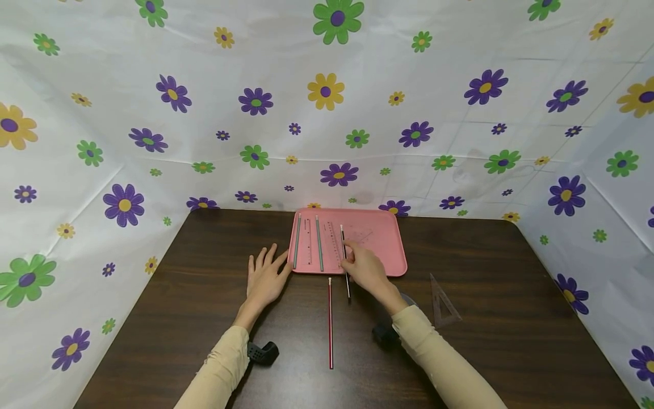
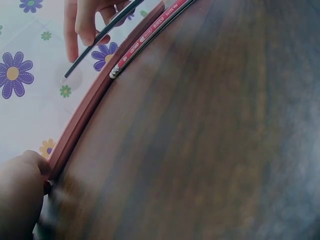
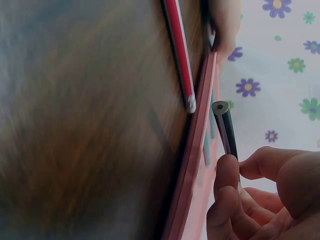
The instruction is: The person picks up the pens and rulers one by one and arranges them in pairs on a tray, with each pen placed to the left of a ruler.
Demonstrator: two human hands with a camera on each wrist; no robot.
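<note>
My right hand [image 1: 367, 268] pinches a black pencil [image 3: 226, 131] between thumb and fingers, above the front rim of the pink tray [image 1: 393, 250]. The pencil's white-tipped end points to the back of the tray; its other end sticks out past the front rim. My left hand [image 1: 265, 279] lies with fingers spread at the tray's front left corner, its thumb side touching the rim. Inside the tray lie a green pencil [image 1: 297, 241] at the left, a clear ruler [image 1: 309, 243], a second green pencil [image 1: 319, 244], and another clear ruler [image 1: 333, 241].
A red-and-black pencil [image 1: 330, 326] lies on the dark wooden table [image 1: 204, 318] in front of the tray. To the right is a clear set square [image 1: 443, 304]. A faint transparent shape shows in the tray's right half. Behind hangs a flowered sheet [image 1: 286, 68].
</note>
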